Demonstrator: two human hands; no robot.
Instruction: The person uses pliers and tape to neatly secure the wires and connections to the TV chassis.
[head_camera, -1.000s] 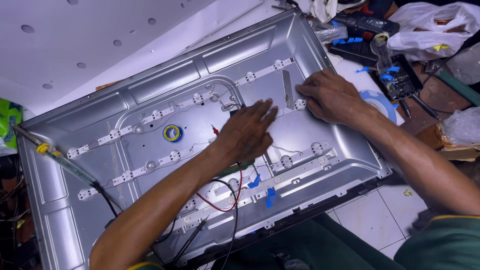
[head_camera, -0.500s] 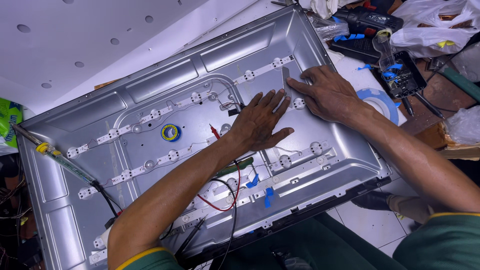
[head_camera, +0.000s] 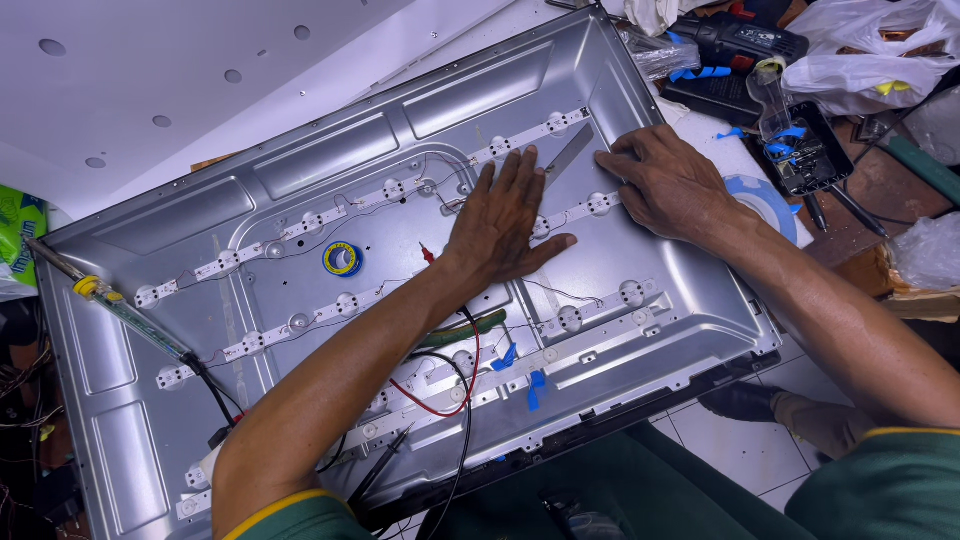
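A large grey metal backlight panel (head_camera: 300, 180) of a flat screen lies face up, with white light strips (head_camera: 250, 345) running across it. My left hand (head_camera: 505, 225) lies flat, fingers spread, pressing on the middle strip near the panel's centre. My right hand (head_camera: 670, 185) presses down further right on the same strip (head_camera: 590, 207), fingers bent, next to a loose grey strip piece (head_camera: 568, 153). Neither hand grips anything. Red and black probe leads (head_camera: 455, 390) trail under my left forearm.
A small yellow-and-blue tape roll (head_camera: 342, 259) sits on the panel. A soldering iron (head_camera: 120, 310) rests at the panel's left edge. A blue tape roll (head_camera: 765, 200), a black meter (head_camera: 805, 150), a drill (head_camera: 740, 40) and plastic bags (head_camera: 870, 50) crowd the right.
My left hand has slid up and to the right along the panel and flattened out. My right hand has stayed pressing near the right end of the strip.
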